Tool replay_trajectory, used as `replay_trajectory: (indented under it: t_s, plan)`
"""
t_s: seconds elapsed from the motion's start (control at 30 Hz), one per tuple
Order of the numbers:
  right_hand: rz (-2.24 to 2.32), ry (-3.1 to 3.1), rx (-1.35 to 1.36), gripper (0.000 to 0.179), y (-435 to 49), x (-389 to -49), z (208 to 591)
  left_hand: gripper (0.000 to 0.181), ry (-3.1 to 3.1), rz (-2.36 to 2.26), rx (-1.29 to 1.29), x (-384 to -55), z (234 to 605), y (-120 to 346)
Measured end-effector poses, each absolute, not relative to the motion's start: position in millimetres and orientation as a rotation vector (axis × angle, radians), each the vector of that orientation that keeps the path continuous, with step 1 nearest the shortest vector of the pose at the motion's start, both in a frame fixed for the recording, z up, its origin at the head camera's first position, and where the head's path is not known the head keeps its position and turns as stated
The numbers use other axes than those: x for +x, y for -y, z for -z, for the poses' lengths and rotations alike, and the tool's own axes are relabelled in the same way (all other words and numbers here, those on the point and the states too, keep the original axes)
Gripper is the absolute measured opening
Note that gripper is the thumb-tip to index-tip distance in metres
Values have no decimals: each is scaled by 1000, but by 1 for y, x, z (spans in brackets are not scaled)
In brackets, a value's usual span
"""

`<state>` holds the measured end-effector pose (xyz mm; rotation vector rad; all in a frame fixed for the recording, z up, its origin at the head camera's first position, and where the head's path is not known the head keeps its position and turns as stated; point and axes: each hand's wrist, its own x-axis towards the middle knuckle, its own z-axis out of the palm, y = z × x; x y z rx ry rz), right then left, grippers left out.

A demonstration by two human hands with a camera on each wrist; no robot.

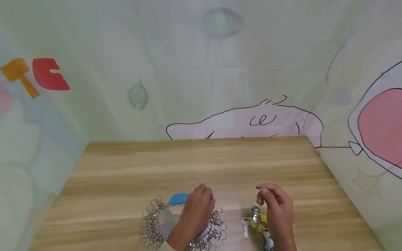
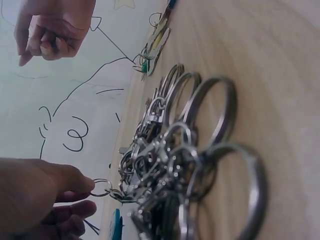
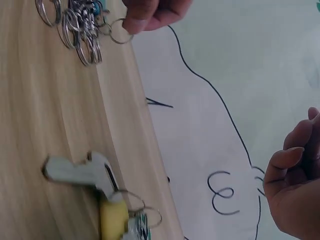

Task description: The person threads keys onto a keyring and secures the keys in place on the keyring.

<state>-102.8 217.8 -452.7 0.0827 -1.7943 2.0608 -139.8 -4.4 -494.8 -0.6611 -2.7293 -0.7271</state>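
Observation:
My left hand is over a spread of metal key rings with clasps. Between its thumb and finger it pinches one ring, still linked to the cluster in the left wrist view. My right hand hangs above a small group of keys with yellow, green and blue parts. Its fingers are loosely curled with nothing between them, as the right wrist view also shows of this hand.
A blue handle-like piece and a translucent sheet lie among the rings. The wood-grain table meets a printed cloth backdrop at its far edge and sides.

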Motion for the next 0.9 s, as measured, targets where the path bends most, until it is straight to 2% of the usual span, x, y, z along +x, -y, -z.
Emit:
replay_trajectory:
  t_s: [0.17, 0.37, 0.63, 0.9]
  plan:
    - [-1967, 1927, 94, 14, -214, -111, 444, 25, 2726, 1003, -691, -136, 493, 9]
    - [-1916, 2084, 12, 21, -218, -125, 423, 31, 2730, 1155, -638, -134, 493, 15]
    - [-1923, 2153, -74, 25, -233, -127, 416, 15, 2708, 1350, -636, -137, 491, 15]
    - [-1893, 2174, -47, 31, -244, -126, 396, 16, 2786, 1468, -600, -137, 486, 17]
